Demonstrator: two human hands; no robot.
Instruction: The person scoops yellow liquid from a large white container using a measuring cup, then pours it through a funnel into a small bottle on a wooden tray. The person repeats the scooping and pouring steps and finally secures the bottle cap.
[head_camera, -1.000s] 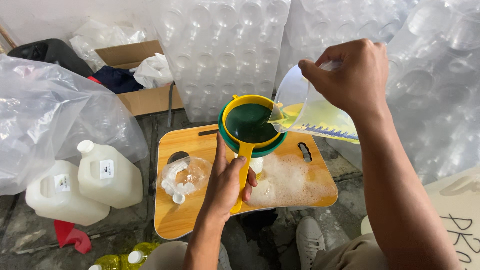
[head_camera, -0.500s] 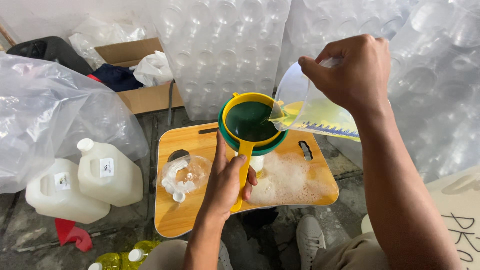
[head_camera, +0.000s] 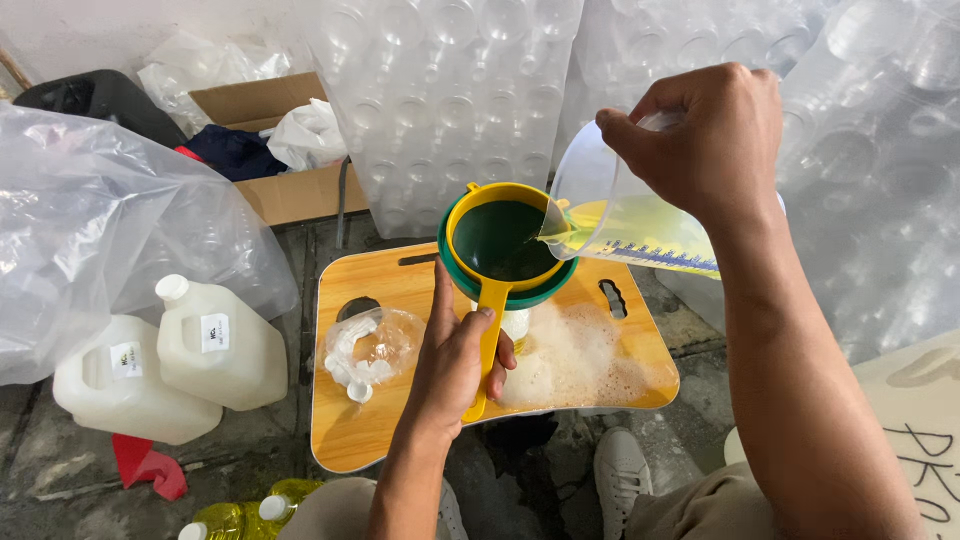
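My left hand (head_camera: 455, 360) grips the yellow handle of a yellow strainer (head_camera: 505, 240) that rests in a green funnel (head_camera: 520, 295). Beneath the funnel, a white bottle (head_camera: 517, 322) stands on a small wooden table (head_camera: 400, 275). My right hand (head_camera: 705, 130) holds a clear measuring jug (head_camera: 620, 215) tilted toward the strainer, and yellow liquid runs from its spout into the mesh. White foam (head_camera: 580, 360) covers the table's right half.
A clear bag of white caps (head_camera: 370, 345) lies on the table's left side. Two white jugs (head_camera: 170, 365) stand on the floor at left beside a big plastic bag (head_camera: 90, 230). Wrapped stacks of empty clear bottles (head_camera: 450, 90) stand behind. A cardboard box (head_camera: 290, 190) sits far left.
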